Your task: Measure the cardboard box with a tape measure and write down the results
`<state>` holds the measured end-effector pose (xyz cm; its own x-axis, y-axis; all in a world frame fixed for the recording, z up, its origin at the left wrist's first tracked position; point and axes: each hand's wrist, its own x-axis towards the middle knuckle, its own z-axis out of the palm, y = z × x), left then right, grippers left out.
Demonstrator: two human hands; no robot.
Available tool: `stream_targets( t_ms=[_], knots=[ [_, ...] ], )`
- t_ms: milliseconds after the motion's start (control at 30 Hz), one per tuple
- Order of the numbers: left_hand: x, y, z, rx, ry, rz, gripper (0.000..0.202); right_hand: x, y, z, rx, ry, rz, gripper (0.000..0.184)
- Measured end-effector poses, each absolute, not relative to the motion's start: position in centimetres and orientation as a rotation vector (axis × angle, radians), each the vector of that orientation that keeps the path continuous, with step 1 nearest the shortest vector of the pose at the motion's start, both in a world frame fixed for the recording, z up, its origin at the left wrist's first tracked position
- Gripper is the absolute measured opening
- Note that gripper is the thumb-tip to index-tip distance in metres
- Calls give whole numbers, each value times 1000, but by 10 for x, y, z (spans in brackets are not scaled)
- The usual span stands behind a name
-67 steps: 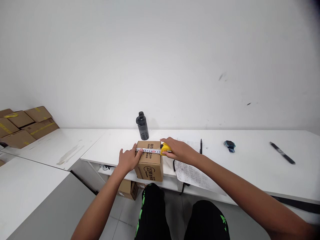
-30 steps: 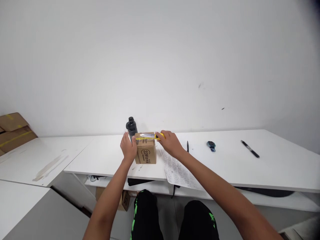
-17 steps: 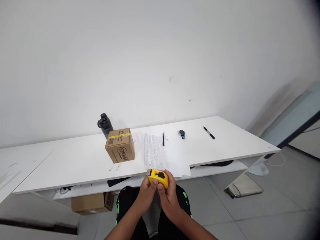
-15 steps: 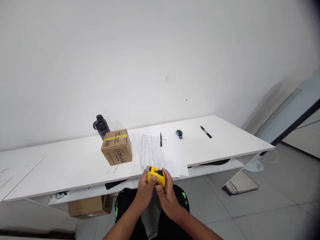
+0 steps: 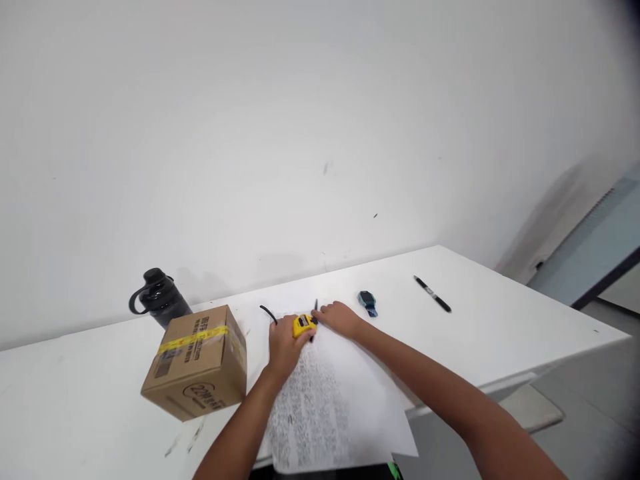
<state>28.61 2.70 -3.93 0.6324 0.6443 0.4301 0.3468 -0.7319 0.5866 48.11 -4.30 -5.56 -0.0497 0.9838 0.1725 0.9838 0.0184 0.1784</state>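
A yellow plastic-cased tape measure with black parts (image 5: 303, 325) is to the right of the brown cardboard box bound with yellow tape (image 5: 195, 363), apart from it and over the printed white paper sheets (image 5: 320, 413) on that side. The left hand (image 5: 284, 343) grips its case, a curved black strap (image 5: 269, 313) jutting out on the box side. The case looks stiff, compact and light enough for one hand, though probably smooth; its broad sides seem the surest hold. Farther from the box, the right hand (image 5: 339, 319) has its fingers curled beside a slim black pen (image 5: 315, 305); whether they close on it I cannot tell. Farther right of the box on the white table (image 5: 440, 347) lie a blue-strapped watch (image 5: 367, 300), then a black pen with a pale band (image 5: 433, 294). A dark translucent bottle (image 5: 163, 300) stands just behind the box.
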Motion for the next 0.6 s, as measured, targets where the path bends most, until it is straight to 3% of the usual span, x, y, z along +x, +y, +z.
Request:
stream_targets(
  t_ms=[100, 233, 433, 600],
  knots=[
    [295, 40, -58, 2342, 881, 891, 35, 499, -46, -82, -2156, -2032, -455, 33],
    [297, 45, -63, 2244, 962, 819, 37, 519, -64, -88, -2070, -1351, -409, 31],
    [303, 41, -69, 2133, 1082, 846, 59, 498, -75, -76, -1758, -1025, -10, 36],
    [302, 37, -71, 2312, 1032, 813, 42, 482, -70, -77, -1587, -1178, 507, 44]
  ],
)
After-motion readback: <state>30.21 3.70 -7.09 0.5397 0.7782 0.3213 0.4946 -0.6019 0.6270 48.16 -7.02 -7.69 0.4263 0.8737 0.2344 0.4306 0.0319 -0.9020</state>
